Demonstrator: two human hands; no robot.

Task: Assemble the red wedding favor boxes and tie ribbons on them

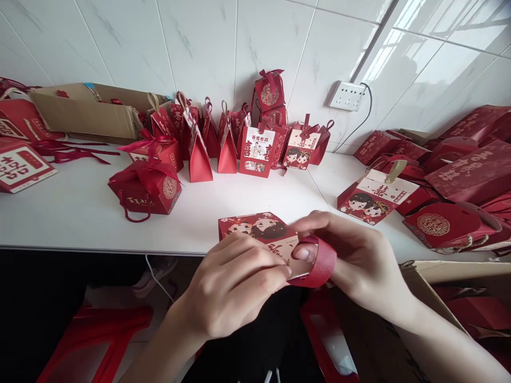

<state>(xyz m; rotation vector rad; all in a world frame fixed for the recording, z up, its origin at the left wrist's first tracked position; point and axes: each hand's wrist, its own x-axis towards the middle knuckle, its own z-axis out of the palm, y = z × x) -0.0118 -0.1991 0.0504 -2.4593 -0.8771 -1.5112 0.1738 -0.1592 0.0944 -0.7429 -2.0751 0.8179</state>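
A red gift box (255,226) printed with a cartoon couple is held between both hands, above the near edge of the white table (279,197). Its near end is gripped by the curled fingers of the left hand (235,287), at whose tips a small gold-coloured piece (288,262) is seen; whether it is pinched or only touched cannot be told. The other end of the box is grasped by the right hand (359,255), its thumb pressed on the pale panel inside the loop of a dark red strap (325,263) and its forefinger laid along the box's far edge. Beyond the fingers, a row of tent-shaped red boxes (200,165) is stood near the tiled wall (203,48), on which a power strip (346,96) is mounted. To the left of the fingers and farther back, a ribbon-tied hexagonal box (147,191) is set down, with an open cardboard carton (88,119) behind it. Just beyond the right hand's fingers, another cartoon-couple box (377,199) with a gold-coloured loop is placed, and farther right red packaging is heaped in a pile (467,170). Below and to the right of the fingers, more red packaging is contained in a floor-side carton (435,271).
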